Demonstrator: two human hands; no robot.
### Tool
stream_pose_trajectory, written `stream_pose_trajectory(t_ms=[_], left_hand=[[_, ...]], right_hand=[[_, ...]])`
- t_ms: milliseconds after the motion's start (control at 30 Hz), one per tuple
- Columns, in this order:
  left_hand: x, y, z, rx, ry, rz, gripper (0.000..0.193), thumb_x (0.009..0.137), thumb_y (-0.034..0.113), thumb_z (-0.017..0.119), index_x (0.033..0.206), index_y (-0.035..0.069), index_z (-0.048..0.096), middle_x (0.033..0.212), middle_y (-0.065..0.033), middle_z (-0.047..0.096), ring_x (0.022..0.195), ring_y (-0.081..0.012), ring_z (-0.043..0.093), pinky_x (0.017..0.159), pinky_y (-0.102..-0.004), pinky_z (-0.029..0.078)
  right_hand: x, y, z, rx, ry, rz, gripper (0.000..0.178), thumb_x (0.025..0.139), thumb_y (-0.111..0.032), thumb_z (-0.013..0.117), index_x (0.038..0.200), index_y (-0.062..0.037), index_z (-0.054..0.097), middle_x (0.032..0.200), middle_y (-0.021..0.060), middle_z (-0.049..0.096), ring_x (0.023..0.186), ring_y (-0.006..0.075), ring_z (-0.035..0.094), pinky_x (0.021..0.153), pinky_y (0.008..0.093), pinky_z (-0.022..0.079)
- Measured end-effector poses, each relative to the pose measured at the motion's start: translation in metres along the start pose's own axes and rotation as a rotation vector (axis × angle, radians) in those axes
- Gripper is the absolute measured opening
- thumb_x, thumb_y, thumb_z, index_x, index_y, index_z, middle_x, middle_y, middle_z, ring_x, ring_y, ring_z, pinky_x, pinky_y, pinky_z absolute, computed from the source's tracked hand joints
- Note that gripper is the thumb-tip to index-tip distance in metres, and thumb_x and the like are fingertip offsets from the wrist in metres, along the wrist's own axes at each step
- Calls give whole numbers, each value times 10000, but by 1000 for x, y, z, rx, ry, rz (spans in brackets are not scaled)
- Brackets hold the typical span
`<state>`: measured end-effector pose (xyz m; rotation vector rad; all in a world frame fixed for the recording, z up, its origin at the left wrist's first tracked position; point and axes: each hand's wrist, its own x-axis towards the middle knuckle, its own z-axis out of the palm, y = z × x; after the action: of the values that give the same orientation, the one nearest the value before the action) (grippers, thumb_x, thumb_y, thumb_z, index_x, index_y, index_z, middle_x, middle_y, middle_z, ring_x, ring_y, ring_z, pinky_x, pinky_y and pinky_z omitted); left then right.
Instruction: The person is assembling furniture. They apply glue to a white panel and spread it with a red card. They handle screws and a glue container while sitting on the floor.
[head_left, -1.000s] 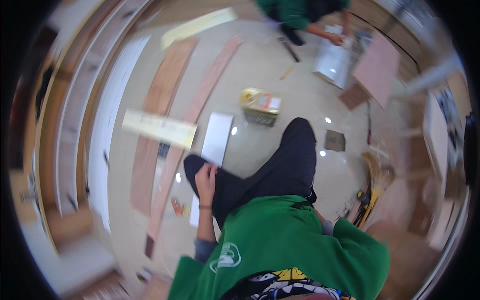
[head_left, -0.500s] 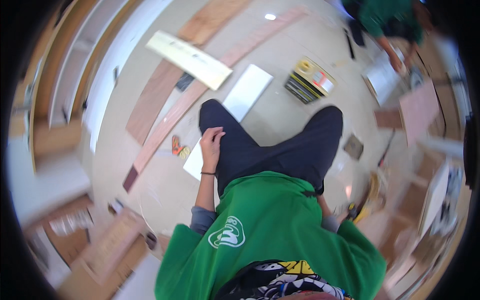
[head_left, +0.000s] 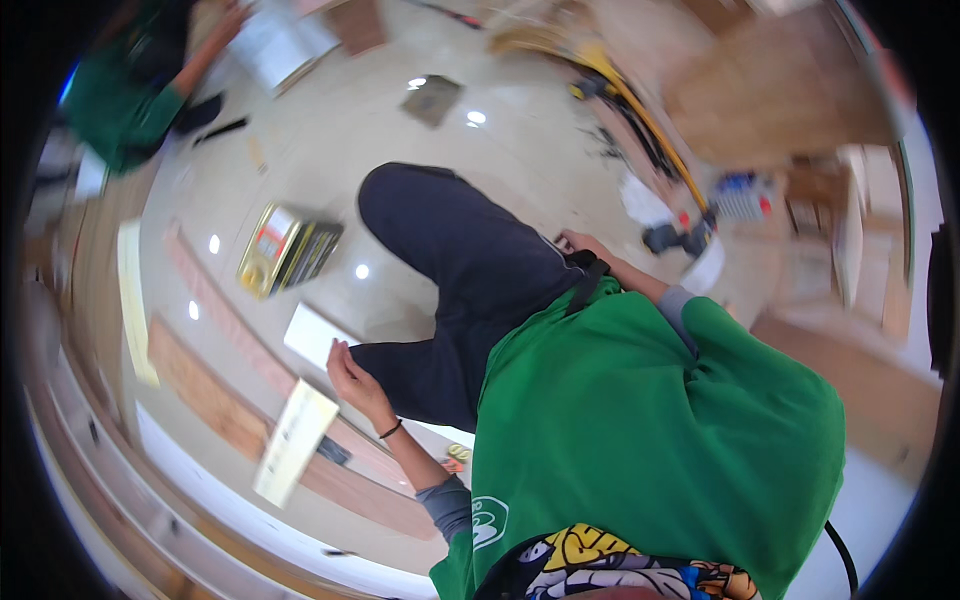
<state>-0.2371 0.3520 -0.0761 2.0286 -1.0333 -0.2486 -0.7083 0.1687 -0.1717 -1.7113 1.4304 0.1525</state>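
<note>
My left hand [head_left: 358,385] is beside my left knee, over a narrow white board [head_left: 308,332] on the floor. Its fingers are loosely stretched, and I see nothing in them. At my right hip is my right hand [head_left: 578,243], partly hidden by the dark trousers [head_left: 470,240], so its grip does not show clearly. A pale cream board [head_left: 295,445] lies across long wooden strips just past my left hand. In front of my knees sits a yellow and black box [head_left: 288,250].
A co-worker in green [head_left: 130,110] bends over a white panel [head_left: 280,40] at the far left. On the right lie a cordless drill [head_left: 682,238], a long yellow tool [head_left: 650,120] and wooden panels [head_left: 780,90]. A square dark piece [head_left: 432,100] lies ahead.
My view has swung to the right, so the box and boards now appear farther left. My left hand's fingers look straighter. My right hand has come into view at the hip.
</note>
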Motion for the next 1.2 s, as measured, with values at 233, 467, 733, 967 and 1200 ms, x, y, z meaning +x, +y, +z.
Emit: stream_pose_trajectory(t_ms=[233,467,733,967,1200], left_hand=[[113,29,6,119,-729,275,500,975,-4,555,1450,52,411,1271,-199,634,996,-257,698,847,-346,552],[176,102,67,269,-842,684,497,1009,85,532,1478,99,368,1207,-175,670,942,-298,706,764,-374,555],[155,116,93,292,-961,825,487,1011,134,537,1465,86,368,1170,-173,681,917,-351,702,719,-403,546],[104,51,63,456,-1038,764,259,1025,247,522,1213,76,575,798,-182,703,700,-390,688,603,-447,517],[28,39,56,394,-958,439,307,1009,315,531,936,28,608,764,-217,685,688,-423,670,578,-487,497]], right_hand=[[-118,-43,-14,160,634,129,338,865,-98,570,1203,-81,558,1035,118,644,973,294,643,823,411,527],[-213,-34,19,-120,1035,217,451,836,-85,591,1280,-68,514,1106,159,609,1100,338,576,935,452,464],[-329,71,55,4,1293,1398,858,925,-541,514,1525,16,258,1562,241,289,1440,396,282,1162,546,222],[-329,92,79,175,1033,1470,1007,913,-758,302,1551,13,188,1622,235,145,1509,390,107,1207,539,60],[-332,93,83,175,1057,1473,992,920,-741,312,1547,19,199,1620,240,152,1509,399,101,1205,547,63]])
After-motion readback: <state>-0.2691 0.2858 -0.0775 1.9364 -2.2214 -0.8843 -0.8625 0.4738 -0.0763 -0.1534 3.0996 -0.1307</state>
